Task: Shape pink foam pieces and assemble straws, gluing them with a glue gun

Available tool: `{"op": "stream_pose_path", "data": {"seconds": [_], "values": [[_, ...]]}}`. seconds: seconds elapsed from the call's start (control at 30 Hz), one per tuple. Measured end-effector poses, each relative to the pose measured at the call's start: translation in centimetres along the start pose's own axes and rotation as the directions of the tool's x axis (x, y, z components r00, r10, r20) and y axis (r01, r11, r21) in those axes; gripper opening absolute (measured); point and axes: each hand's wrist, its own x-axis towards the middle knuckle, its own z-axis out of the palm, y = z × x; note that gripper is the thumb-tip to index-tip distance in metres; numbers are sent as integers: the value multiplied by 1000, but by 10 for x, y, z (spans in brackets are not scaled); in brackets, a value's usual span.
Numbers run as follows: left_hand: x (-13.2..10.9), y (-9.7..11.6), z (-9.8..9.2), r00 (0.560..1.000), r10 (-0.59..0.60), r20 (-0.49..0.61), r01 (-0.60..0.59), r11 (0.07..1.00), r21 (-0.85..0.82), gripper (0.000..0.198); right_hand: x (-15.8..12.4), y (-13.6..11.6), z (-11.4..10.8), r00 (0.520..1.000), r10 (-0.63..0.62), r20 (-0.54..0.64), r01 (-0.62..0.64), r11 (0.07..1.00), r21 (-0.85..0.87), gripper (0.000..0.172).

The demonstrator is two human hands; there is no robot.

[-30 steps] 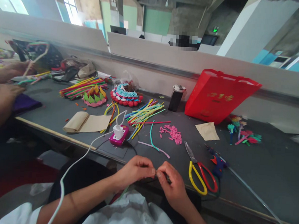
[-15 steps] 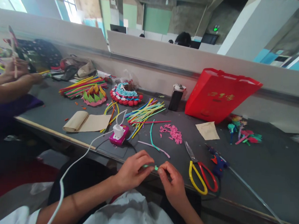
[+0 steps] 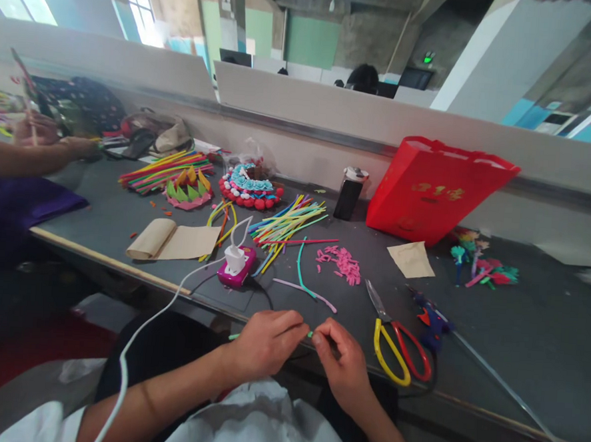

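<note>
A green fuzzy stem (image 3: 234, 336) runs through my left hand (image 3: 270, 343), its tail sticking out on the left. My right hand (image 3: 340, 357) pinches the stem's other end, close to the left fingertips. Just beyond my hands, a teal stem (image 3: 300, 268) and a lilac stem (image 3: 306, 292) lie on the dark table (image 3: 493, 340). Small pink pieces (image 3: 340, 262) are heaped behind them. To the right rest scissors (image 3: 392, 343) with yellow and red handles, beside a blue glue gun (image 3: 433, 325).
A white cable (image 3: 154, 319) runs from the pink power socket (image 3: 236, 274) past my left forearm. Farther back are bundled stems (image 3: 290, 224), a black bottle (image 3: 350, 196) and a red bag (image 3: 432, 193). Another person's hands (image 3: 43, 135) work at the far left.
My left hand has closed further around the green stem, whose tail now shows on its left side. The other person's hand at the far left has shifted right.
</note>
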Motion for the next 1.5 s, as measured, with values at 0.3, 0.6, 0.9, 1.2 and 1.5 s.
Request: {"op": "stream_pose_path", "data": {"seconds": [0.3,0.6,0.9,1.2,1.5], "values": [[15,1,-20,808,-329,490,590,447,-673,22,3,5,-9,931,-352,99,362,925,-119,16],[15,4,-15,509,-61,858,729,-500,-468,15,4,4,-17,830,-540,143,557,783,-277,9],[22,2,-21,791,-353,500,597,268,-756,19,8,-5,-15,998,-9,65,4,997,81,23],[40,-18,-11,953,-240,184,303,770,-561,14,23,-2,-10,913,370,173,-395,694,602,33],[68,-31,-8,887,-365,283,452,562,-693,18,49,-8,-26,891,398,218,-412,507,757,33]]}}
